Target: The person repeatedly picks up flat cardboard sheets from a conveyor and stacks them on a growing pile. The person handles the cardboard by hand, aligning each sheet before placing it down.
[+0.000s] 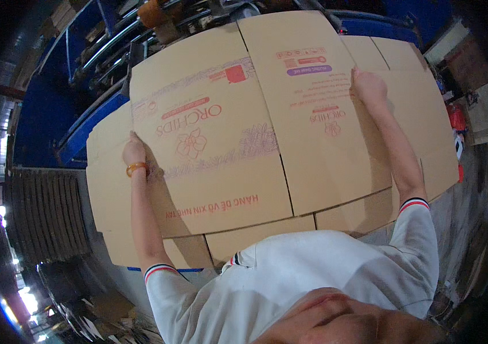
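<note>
A flat cardboard carton blank (324, 166), brown with red and purple print and cut slots, spreads out in front of me. On its left edge, my left hand (133, 151) is closed; an orange bracelet circles that wrist. My right hand (371, 89) grips the opposite edge, farther from me, with its fingertips partly hidden. Beneath this sheet, more plain brown cardboard (427, 126) sticks out at both sides and along the near edge.
Beyond the cardboard stands a blue machine (92, 123) with metal rollers. A stack of cardboard sheets (49, 212) is at the left. Loose scraps (89, 327) lie at the lower left, and a red item (457, 117) is at the right.
</note>
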Available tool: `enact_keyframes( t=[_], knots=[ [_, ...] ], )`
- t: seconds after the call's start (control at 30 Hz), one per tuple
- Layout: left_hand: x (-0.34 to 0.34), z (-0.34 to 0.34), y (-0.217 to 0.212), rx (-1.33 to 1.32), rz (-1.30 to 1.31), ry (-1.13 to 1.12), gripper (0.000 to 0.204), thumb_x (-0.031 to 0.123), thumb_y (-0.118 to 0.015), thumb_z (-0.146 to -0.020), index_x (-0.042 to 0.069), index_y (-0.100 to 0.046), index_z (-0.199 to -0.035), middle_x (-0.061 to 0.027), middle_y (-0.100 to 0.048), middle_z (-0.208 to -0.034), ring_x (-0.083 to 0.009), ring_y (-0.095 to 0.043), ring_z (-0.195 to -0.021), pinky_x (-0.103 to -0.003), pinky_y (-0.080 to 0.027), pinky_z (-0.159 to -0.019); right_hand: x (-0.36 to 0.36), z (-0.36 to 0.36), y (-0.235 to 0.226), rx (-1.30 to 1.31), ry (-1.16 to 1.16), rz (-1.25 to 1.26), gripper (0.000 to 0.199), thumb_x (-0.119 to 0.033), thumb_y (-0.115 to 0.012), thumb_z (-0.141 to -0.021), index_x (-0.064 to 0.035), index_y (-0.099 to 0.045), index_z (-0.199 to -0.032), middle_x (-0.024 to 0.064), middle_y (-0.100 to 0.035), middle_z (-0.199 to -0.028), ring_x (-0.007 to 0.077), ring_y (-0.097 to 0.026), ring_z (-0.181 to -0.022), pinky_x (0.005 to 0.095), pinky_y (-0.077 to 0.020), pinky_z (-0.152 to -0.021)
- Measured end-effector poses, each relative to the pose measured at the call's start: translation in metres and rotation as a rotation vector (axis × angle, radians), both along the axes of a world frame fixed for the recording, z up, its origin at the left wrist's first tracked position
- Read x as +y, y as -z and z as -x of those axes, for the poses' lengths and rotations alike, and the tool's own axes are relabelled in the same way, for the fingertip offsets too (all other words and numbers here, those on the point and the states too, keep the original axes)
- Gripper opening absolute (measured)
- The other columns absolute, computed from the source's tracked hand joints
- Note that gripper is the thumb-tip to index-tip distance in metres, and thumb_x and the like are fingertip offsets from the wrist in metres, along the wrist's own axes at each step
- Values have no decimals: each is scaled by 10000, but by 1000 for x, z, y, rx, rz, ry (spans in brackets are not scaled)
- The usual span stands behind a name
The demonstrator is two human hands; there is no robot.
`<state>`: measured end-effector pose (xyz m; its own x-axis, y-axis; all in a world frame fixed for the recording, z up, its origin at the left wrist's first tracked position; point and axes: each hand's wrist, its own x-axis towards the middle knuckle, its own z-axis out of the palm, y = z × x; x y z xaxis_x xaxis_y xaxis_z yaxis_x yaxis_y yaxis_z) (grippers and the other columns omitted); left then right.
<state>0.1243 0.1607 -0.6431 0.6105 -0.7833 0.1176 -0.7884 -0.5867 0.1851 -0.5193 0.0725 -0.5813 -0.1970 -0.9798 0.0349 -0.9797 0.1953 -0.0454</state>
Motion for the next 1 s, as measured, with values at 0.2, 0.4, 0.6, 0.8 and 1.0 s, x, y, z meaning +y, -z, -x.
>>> enact_keyframes(
  t=[0.2,0.4,0.6,0.8,1.0],
  knots=[
    [62,78,-17,-202,549,460,461,259,-563,-901,-83,-472,-1197,-300,-468,-1255,-459,-404,-1202,-498,-317,-1026,119,-56,12,-343,-537,246,443,-182,-572,-848,-53,-479,-1261,185,-465,-1305,383,-432,-1205,457,-349,-1023],
    [208,201,-56,-38,27,1046,813,627,-666,-707,92,-506,-1299,-179,-421,-1397,-363,-361,-1314,-551,-226,-1091,243,-27,18,-112,-924,52,774,-541,-644,-715,-96,-468,-1323,143,-353,-1447,334,-302,-1350,585,-251,-1053],
    [204,189,-27,-176,121,1152,840,655,-673,-650,115,-526,-1277,-131,-424,-1407,-332,-377,-1311,-565,-245,-1080,230,-33,17,-13,-922,155,770,-589,-610,-720,-110,-486,-1310,138,-373,-1433,345,-323,-1329,582,-270,-1034],
    [188,187,-28,-199,218,1195,772,605,-695,-662,101,-561,-1231,-121,-492,-1348,-321,-448,-1257,-549,-301,-1054,222,-38,18,41,-975,256,758,-624,-574,-743,-99,-508,-1285,146,-429,-1384,360,-382,-1282,582,-317,-998],
    [193,189,-39,-308,358,1215,685,575,-688,-698,86,-604,-1170,-110,-581,-1240,-288,-549,-1150,-517,-343,-1034,211,-21,25,-69,-1024,531,761,-677,-555,-736,-78,-576,-1204,150,-554,-1252,374,-510,-1161,535,-416,-932]
  ],
)
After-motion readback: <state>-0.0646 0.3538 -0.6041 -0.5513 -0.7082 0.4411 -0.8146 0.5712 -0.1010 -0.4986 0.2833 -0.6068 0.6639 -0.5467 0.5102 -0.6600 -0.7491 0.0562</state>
